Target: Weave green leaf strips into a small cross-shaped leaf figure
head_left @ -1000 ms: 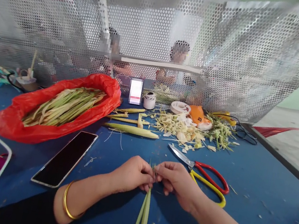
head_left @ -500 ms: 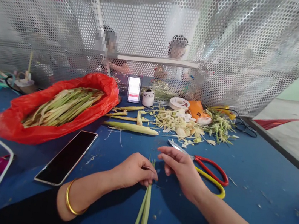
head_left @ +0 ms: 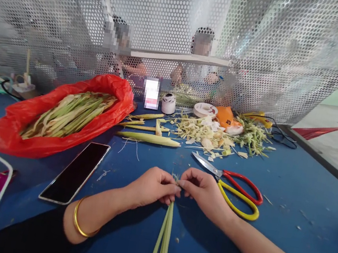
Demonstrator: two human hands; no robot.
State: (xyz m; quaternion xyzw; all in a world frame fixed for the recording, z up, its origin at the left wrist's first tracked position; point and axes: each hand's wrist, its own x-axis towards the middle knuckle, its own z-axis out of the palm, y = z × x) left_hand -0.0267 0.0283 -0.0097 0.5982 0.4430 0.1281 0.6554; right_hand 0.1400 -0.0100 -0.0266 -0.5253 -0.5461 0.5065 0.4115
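Note:
A bundle of pale green leaf strips (head_left: 166,234) runs up from the near edge of the view, its cut tips fanning out at the top. My left hand (head_left: 158,189), with a gold bangle at the wrist, is closed around it just below those tips. Close against it, my right hand (head_left: 199,187) pinches thumb and forefinger together beside the tips. Whatever lies in that pinch is too small to make out. Scissors (head_left: 238,187) with one red and one yellow handle lie slightly open behind my right hand.
A red plastic bag (head_left: 4,131) of leaf strips stands left, with a dark phone (head_left: 75,173) before it. Husks (head_left: 150,138), a thread spool (head_left: 168,104), a tape roll (head_left: 206,110) and trimmings (head_left: 203,134) lie behind. Two people sit beyond a perforated metal screen (head_left: 161,17).
My right hand has come left to meet my left hand at the bundle's tips, its fingers closing from a looser pose. My left hand still grips the bundle. The view has tilted slightly.

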